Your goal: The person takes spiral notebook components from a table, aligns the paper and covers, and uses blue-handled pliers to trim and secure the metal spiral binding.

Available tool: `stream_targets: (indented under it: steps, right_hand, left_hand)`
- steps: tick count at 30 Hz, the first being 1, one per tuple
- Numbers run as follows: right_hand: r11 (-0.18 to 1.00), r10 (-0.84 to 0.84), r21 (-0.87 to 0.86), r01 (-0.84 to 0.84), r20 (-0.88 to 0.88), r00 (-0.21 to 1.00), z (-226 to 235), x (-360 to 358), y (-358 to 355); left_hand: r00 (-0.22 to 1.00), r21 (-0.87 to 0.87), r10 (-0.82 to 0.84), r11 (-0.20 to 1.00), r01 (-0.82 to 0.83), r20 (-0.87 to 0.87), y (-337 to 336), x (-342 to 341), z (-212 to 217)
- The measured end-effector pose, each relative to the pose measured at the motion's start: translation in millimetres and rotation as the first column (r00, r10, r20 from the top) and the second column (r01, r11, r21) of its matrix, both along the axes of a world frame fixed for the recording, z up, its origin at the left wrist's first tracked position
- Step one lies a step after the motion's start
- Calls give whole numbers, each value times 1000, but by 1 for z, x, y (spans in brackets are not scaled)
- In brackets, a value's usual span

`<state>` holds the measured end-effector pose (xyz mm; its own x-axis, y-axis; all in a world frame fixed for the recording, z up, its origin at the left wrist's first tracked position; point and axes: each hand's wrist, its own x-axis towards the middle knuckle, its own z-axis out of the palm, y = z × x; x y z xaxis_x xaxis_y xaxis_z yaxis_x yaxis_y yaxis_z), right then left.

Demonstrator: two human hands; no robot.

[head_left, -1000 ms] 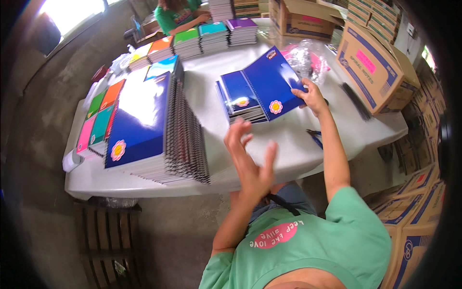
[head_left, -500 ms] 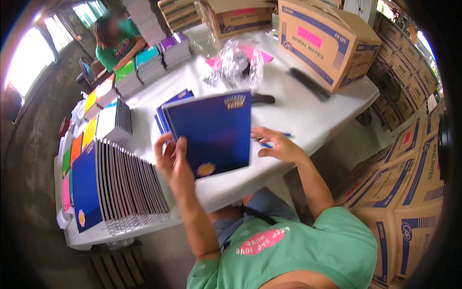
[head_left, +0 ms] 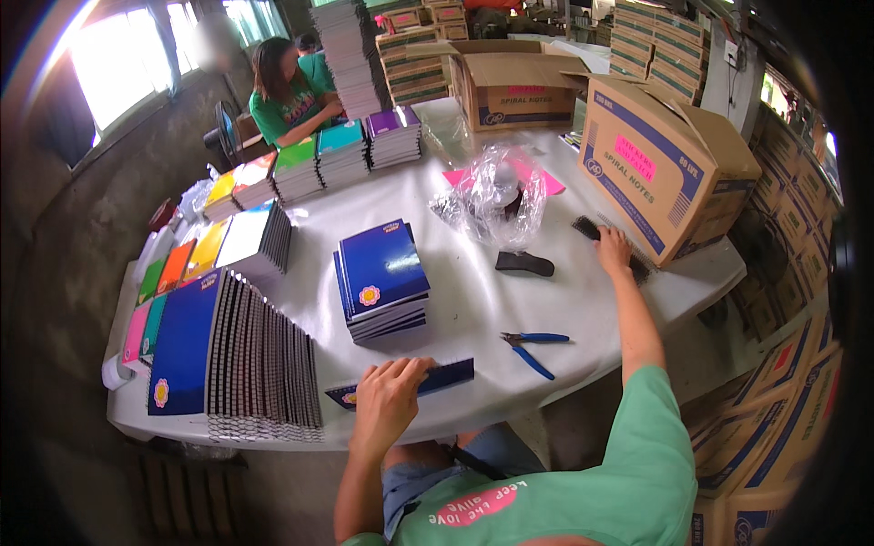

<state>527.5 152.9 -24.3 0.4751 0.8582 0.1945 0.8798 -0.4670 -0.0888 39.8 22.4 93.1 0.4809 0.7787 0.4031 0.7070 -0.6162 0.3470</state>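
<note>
My left hand (head_left: 393,393) is closed over the upper edge of a blue spiral notebook (head_left: 448,375), held nearly upright by the table's front edge. Out to the right, my right hand (head_left: 615,252) has its fingers bent onto a bunch of black spiral binding coils (head_left: 643,269), beside a carton. Blue-handled cutting pliers (head_left: 535,349) lie with handles spread between my hands. Beyond the held notebook sits a small stack of blue notebooks (head_left: 382,273).
A long row of blue notebooks (head_left: 264,364) stands at the left front. Coloured notebook stacks (head_left: 300,168) line the far left. Behind are clear plastic wrap (head_left: 505,196), a black strip-like object (head_left: 524,264) and open cartons (head_left: 669,164). Someone in green sits across the table (head_left: 473,300).
My right hand has moved from beside the notebook out to the black coils. The notebook has come down nearer the front edge and turned edge-on. The head view has shifted.
</note>
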Motion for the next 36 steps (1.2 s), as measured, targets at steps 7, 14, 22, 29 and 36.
stream_targets:
  steps: [7, 14, 22, 29, 36]
  right_hand:
    - [967, 238, -11, -254, 395, 888, 4, 2, 18]
    - [946, 268, 28, -322, 488, 831, 58, -17, 8]
    - [712, 533, 530, -461, 22, 846, 121, -145, -77]
    - [830, 513, 485, -275, -857, 40, 104, -329, -192]
    - [758, 609, 507, -411, -775, 166, 103, -258, -148]
  left_hand:
    - [999, 415, 38, 909, -45, 26, 12, 5, -34]
    - [992, 463, -36, 886, -26, 124, 20, -4, -22]
    - [992, 544, 115, 830, -127, 55, 15, -2, -57]
    - [990, 491, 79, 862, -127, 117, 22, -3, -57]
    - [967, 337, -107, 941, 23, 232, 16, -13, -45]
